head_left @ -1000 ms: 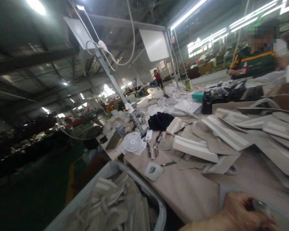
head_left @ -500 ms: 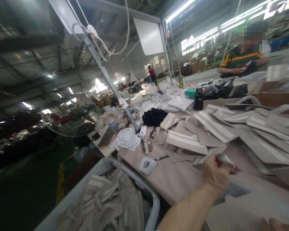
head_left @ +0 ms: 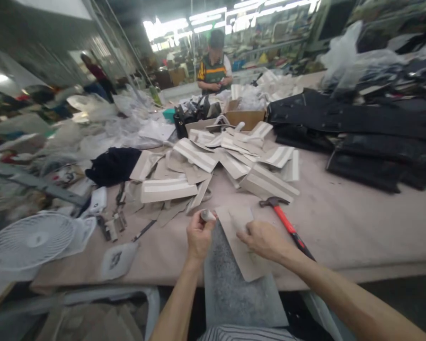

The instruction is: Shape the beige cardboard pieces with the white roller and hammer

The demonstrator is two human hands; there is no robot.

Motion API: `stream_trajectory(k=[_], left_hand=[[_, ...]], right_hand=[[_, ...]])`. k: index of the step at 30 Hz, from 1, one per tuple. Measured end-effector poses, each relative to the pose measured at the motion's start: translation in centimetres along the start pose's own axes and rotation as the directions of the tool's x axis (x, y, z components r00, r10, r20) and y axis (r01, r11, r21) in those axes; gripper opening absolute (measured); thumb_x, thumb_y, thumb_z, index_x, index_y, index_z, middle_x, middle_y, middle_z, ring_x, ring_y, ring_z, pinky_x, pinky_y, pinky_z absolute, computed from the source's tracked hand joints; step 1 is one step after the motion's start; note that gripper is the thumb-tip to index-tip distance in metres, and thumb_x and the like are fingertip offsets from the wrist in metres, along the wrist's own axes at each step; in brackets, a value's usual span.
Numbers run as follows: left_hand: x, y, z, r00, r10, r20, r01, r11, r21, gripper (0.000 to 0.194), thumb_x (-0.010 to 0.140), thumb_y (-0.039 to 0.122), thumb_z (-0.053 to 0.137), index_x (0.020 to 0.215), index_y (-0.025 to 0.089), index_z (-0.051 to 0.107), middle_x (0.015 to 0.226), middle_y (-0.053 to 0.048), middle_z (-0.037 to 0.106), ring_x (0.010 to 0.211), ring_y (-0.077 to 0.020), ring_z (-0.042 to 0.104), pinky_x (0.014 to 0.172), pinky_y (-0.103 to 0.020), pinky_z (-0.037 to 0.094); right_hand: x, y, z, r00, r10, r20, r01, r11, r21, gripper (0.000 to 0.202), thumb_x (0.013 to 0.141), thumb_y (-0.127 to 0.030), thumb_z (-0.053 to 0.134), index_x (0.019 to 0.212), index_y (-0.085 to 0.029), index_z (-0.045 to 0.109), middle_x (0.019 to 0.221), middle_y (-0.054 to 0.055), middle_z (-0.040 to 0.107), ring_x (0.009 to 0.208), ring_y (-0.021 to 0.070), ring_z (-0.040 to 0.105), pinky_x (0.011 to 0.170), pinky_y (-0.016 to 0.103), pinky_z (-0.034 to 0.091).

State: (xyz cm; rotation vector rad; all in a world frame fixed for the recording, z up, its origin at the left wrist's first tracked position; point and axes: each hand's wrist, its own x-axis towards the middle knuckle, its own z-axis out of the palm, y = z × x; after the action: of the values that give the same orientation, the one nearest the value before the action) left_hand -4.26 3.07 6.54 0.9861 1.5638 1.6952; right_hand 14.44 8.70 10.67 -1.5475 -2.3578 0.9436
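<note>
My left hand (head_left: 199, 239) is closed around a small white roll (head_left: 208, 215), at the left top corner of a flat beige panel (head_left: 246, 263). The fingers of my right hand (head_left: 264, 240) are curled and pinched on the panel's right part. Beneath the panel lies a grey slab (head_left: 237, 303), reaching over the table's front edge towards my striped clothing. To the right of my right hand rests a claw hammer (head_left: 287, 225) with a red and black handle. Beyond both hands spreads a loose pile of beige panels (head_left: 170, 189) with white strips.
A white fan (head_left: 31, 239), small tools (head_left: 115, 225) and a dark cloth (head_left: 113, 166) sit at left. Black pieces (head_left: 358, 118) cover the back right. A bin (head_left: 152, 308) with beige pieces stands below the table at left. A co-worker (head_left: 215, 68) is across the table.
My view has swung right and down, bringing the hammer, slab and black pieces into sight. My right hand has come fully into view on the panel; my left hand still holds something white.
</note>
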Motion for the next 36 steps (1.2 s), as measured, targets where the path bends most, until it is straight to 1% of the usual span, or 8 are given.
stream_trajectory(k=[6, 12, 14, 17, 21, 25, 33, 36], left_hand=[[0.5, -1.6, 1.8, 0.992, -0.048, 0.116, 0.046, 0.999, 0.026, 0.023, 0.081, 0.029, 0.071, 0.099, 0.015, 0.069, 0.095, -0.008, 0.076, 0.085, -0.0183, 0.07, 0.081, -0.028, 0.054], [1.0, -3.9, 3.3, 0.97, -0.086, 0.227, 0.091, 0.996, -0.011, 0.025, 0.081, 0.035, 0.071, 0.096, 0.014, 0.07, 0.091, -0.007, 0.076, 0.084, -0.018, 0.069, 0.08, -0.027, 0.053], [0.8, -4.5, 3.5, 0.972, -0.106, 0.211, 0.108, 0.994, -0.002, 0.028, 0.081, 0.038, 0.07, 0.096, 0.014, 0.07, 0.09, -0.007, 0.076, 0.082, -0.0181, 0.069, 0.079, -0.028, 0.054], [0.7, -4.9, 3.5, 0.977, -0.119, 0.177, 0.119, 0.993, 0.013, 0.031, 0.082, 0.041, 0.071, 0.096, 0.014, 0.07, 0.092, -0.007, 0.076, 0.083, -0.0186, 0.069, 0.08, -0.028, 0.054], [0.9, -4.8, 3.7, 0.982, -0.1, 0.161, 0.093, 0.994, 0.055, 0.032, 0.083, 0.043, 0.071, 0.097, 0.015, 0.071, 0.093, -0.008, 0.077, 0.085, -0.0192, 0.069, 0.079, -0.028, 0.054], [0.9, -4.9, 4.0, 0.983, -0.095, 0.16, 0.086, 0.994, 0.065, 0.034, 0.082, 0.045, 0.071, 0.097, 0.015, 0.07, 0.092, -0.008, 0.078, 0.083, -0.0193, 0.07, 0.076, -0.028, 0.055], [0.8, -5.5, 4.3, 0.978, -0.103, 0.183, 0.094, 0.994, 0.054, 0.034, 0.083, 0.042, 0.072, 0.103, 0.015, 0.067, 0.098, -0.009, 0.078, 0.088, -0.0201, 0.072, 0.081, -0.029, 0.056], [0.6, -5.1, 4.4, 0.979, -0.092, 0.181, 0.078, 0.994, 0.083, 0.03, 0.084, 0.04, 0.071, 0.101, 0.016, 0.067, 0.098, -0.009, 0.078, 0.087, -0.0203, 0.072, 0.08, -0.029, 0.055]], right_hand=[[-2.5, -0.2, 2.3, 0.957, 0.133, 0.258, -0.192, 0.956, 0.22, 0.041, 0.093, -0.041, 0.053, 0.057, -0.019, 0.051, 0.052, 0.0, 0.048, 0.053, 0.0126, 0.048, 0.052, 0.025, 0.027], [-4.3, 0.0, 5.2, 0.95, 0.123, 0.288, -0.227, 0.904, 0.362, 0.04, 0.095, -0.045, 0.049, 0.066, -0.018, 0.056, 0.055, -0.003, 0.048, 0.055, 0.0131, 0.05, 0.054, 0.026, 0.029], [-4.6, 0.5, 4.9, 0.967, 0.107, 0.231, -0.193, 0.899, 0.394, 0.034, 0.097, -0.043, 0.047, 0.09, -0.015, 0.065, 0.06, -0.001, 0.056, 0.06, 0.0157, 0.056, 0.058, 0.026, 0.035], [-4.6, 2.7, 3.3, 0.992, 0.124, -0.006, -0.119, 0.963, 0.242, 0.038, 0.099, -0.04, 0.046, 0.123, -0.014, 0.06, 0.076, 0.003, 0.065, 0.075, 0.0205, 0.063, 0.07, 0.03, 0.042], [-4.3, 7.5, 0.8, 0.947, 0.107, -0.303, -0.183, 0.955, -0.235, 0.033, 0.097, -0.034, 0.051, 0.12, -0.012, 0.06, 0.107, 0.016, 0.064, 0.098, 0.0285, 0.062, 0.084, 0.036, 0.044], [-4.5, 11.4, 0.1, 0.947, 0.164, -0.275, -0.282, 0.834, -0.474, 0.027, 0.095, -0.031, 0.058, 0.113, -0.011, 0.06, 0.106, 0.017, 0.061, 0.096, 0.0306, 0.06, 0.077, 0.035, 0.044], [-4.4, 13.1, 0.7, 0.926, 0.305, -0.223, -0.368, 0.864, -0.343, 0.019, 0.098, -0.026, 0.049, 0.109, -0.013, 0.058, 0.097, 0.013, 0.063, 0.082, 0.0241, 0.062, 0.067, 0.031, 0.039], [-4.0, 12.7, 0.2, 0.915, 0.329, -0.231, -0.359, 0.928, -0.098, 0.008, 0.089, -0.017, 0.052, 0.093, -0.015, 0.059, 0.085, 0.008, 0.061, 0.071, 0.0193, 0.058, 0.063, 0.028, 0.038]])
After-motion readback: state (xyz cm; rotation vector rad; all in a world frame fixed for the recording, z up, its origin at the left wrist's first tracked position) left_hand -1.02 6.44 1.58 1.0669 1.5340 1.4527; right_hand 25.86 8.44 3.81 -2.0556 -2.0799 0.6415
